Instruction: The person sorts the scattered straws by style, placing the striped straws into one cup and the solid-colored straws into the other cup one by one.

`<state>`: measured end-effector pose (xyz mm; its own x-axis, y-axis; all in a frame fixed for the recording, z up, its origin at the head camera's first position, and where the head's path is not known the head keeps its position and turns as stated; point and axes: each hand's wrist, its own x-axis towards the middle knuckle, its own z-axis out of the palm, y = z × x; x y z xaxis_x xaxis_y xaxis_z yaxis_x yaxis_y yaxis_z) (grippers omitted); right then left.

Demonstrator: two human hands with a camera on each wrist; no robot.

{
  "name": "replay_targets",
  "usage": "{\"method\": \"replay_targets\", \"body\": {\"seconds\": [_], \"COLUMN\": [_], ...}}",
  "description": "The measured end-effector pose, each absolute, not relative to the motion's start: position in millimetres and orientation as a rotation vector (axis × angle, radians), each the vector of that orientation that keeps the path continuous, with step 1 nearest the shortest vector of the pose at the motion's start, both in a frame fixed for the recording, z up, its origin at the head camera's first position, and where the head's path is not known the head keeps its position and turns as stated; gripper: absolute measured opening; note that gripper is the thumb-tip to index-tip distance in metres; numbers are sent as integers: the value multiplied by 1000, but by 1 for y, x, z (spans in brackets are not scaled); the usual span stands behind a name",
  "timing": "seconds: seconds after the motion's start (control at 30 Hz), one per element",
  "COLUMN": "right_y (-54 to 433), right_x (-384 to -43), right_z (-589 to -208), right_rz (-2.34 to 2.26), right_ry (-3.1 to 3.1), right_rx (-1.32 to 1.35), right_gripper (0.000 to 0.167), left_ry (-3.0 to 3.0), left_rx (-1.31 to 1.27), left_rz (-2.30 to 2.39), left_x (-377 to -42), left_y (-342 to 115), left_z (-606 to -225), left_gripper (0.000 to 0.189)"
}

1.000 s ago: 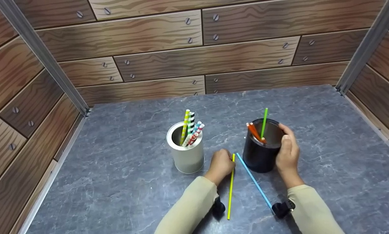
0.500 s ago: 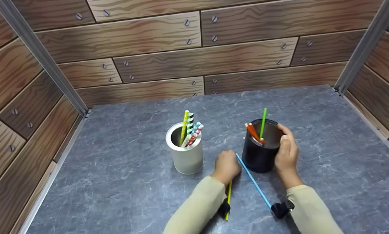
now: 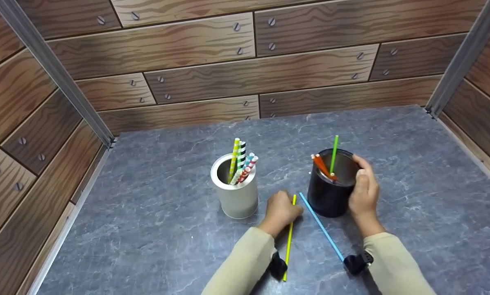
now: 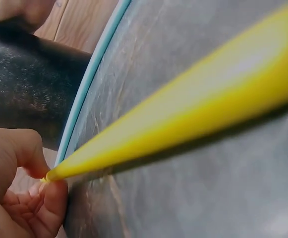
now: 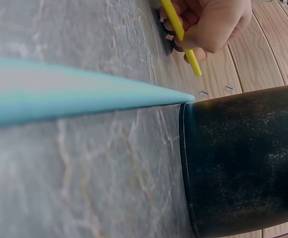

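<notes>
My left hand (image 3: pixel 281 213) pinches a yellow straw (image 3: pixel 289 241) near its far end, between thumb and fingers. In the left wrist view the yellow straw (image 4: pixel 183 104) runs from those fingertips toward the camera, low over the table. My right hand (image 3: pixel 364 196) grips the right side of a black cup (image 3: pixel 329 200), thumb on the near wall and a finger at the rim. Several orange straws (image 3: pixel 319 164) and a green straw (image 3: pixel 334 153) lean inside that cup. Between the hands, a light blue straw (image 3: pixel 323 229) lies slanted on the table, its far end beside the cup's base.
Left of the black cup stands a white cup (image 3: pixel 239 203) with several striped straws (image 3: pixel 233 159) in it. Wood-patterned walls (image 3: pixel 196 61) enclose the grey marbled table (image 3: pixel 146 205) at the back and sides.
My left hand turned over the yellow straw's far end, covering it, then turned back so the tip shows again. The straw's near end shifted slightly left. My right hand stays on the black cup.
</notes>
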<state>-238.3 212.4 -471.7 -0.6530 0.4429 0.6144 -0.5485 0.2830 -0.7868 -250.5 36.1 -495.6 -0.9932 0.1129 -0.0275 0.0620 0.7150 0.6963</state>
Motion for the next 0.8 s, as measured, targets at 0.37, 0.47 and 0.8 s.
{"method": "replay_targets", "body": {"seconds": [0.37, 0.47, 0.8], "right_y": [213, 213, 211], "right_x": [-239, -239, -233], "right_z": [-472, -472, -463], "right_rz": [1518, 1510, 1471], "right_ry": [-1720, -1728, -1780], "right_rx": [122, 121, 117], "right_gripper": [40, 40, 40], "left_ry": [2672, 2613, 2438], "left_rx": [-32, -46, -138], "left_rz": [1481, 1555, 1742], "left_x": [-247, -246, -245], "left_y": [28, 26, 27], "left_z": [-503, -506, -505], "left_gripper": [15, 15, 15]}}
